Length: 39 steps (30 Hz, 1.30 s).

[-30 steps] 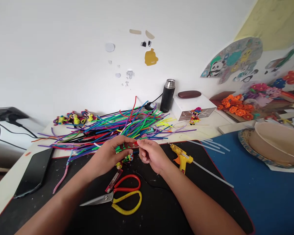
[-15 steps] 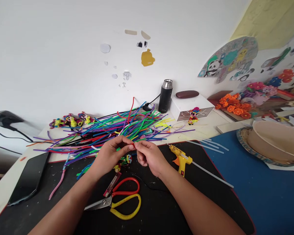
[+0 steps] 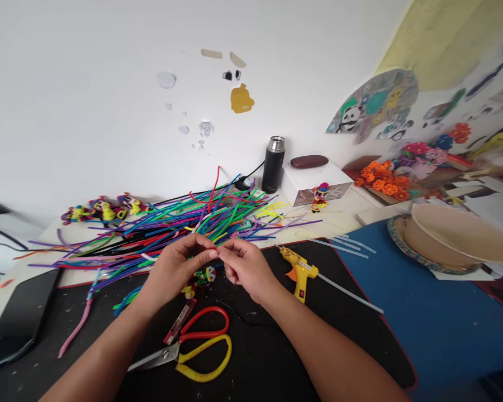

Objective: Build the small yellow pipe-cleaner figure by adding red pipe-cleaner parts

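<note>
A white desk [image 3: 333, 222] carried a black flask [image 3: 273, 167]. Mostly left of the flask and nearer lay a heap of coloured pipe cleaners [image 3: 180, 220]; farther left, several small figures [image 3: 104, 211]. Right of the flask stood a white box [image 3: 310, 178] and a single figure [image 3: 319, 198]. Nearer than the flask lay a black mat [image 3: 251, 357].

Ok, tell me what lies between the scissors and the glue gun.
In the head view, a thin black cord lies on the black mat between the scissors and the glue gun, and the right forearm crosses that stretch too.
</note>
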Motion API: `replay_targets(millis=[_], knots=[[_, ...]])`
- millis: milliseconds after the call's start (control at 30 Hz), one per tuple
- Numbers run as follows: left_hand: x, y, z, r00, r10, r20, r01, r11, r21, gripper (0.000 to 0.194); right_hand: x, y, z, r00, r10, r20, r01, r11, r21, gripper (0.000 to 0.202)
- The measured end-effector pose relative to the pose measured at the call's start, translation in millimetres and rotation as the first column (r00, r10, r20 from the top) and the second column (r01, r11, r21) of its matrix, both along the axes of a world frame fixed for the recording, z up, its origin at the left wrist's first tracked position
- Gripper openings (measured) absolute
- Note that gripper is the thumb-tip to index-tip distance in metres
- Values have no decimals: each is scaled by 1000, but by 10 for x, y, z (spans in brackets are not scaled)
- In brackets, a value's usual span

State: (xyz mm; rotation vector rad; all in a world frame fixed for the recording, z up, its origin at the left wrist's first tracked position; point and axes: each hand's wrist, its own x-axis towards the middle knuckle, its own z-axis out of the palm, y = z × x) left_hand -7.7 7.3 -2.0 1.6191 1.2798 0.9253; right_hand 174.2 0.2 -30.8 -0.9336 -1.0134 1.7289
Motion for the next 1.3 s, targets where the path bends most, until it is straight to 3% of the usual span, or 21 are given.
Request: replay_targets(millis=[233, 667, 800, 933, 1033, 1300], knots=[[4, 3, 69, 998, -24, 56, 28, 997, -73, 37, -21, 1, -42, 997, -77, 5, 76, 996, 56, 36], [-17, -50, 130, 1000, -18, 13, 19, 995, -101, 37, -34, -73, 18, 989, -89, 119, 70, 985, 159, 30], [3, -42, 87, 992, 22, 123, -2, 988, -155, 38, -31, -83, 2, 989, -83, 120, 61, 983, 171, 34], [38, -26, 51, 942, 133, 309, -54, 966, -253, 42, -10, -80, 32, 993, -77, 93, 63, 988, 140, 41], [48, -24, 47, 916, 164, 367, -57, 957, -286, 42, -8, -79, 50, 994, -74, 79, 64, 989, 130, 40], [21, -43, 10, 954, 113, 277, -57, 978, -200, 35, -27, -90, 50, 993, -86, 80, 73, 986, 149, 35]])
